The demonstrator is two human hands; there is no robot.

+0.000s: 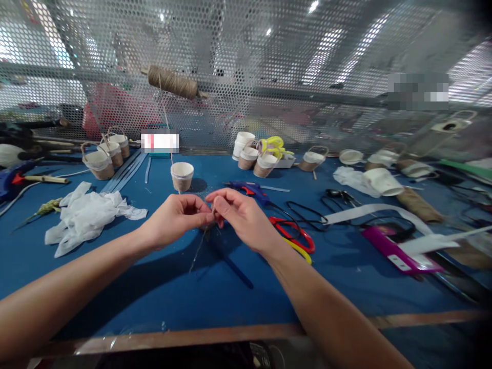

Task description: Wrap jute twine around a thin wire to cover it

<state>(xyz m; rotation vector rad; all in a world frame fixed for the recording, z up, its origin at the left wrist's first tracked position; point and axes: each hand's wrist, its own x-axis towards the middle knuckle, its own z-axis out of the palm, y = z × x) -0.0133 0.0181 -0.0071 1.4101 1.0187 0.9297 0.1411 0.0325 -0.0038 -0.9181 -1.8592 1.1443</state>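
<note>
My left hand [171,220] and my right hand [246,218] meet above the middle of the blue table, fingertips pinched together. Between them is a thin strand of twine [197,252], whose loose end hangs below the fingers. Another length of twine [166,115] runs down from a spool of brown twine [172,82] on the mesh toward the hands. Just beyond my left hand stands a small white and brown cup [182,177]. A blue glue gun [251,191] lies beyond my right hand. The exact grip on the twine is partly hidden by the fingers.
Crumpled white fabric [88,215] lies at left, near several handled cups [100,165]. More cups [265,165] stand at the back. Right of my hand are red-and-yellow handles [303,238], a black cord [300,210], white ribbon [369,209] and a purple object [400,251].
</note>
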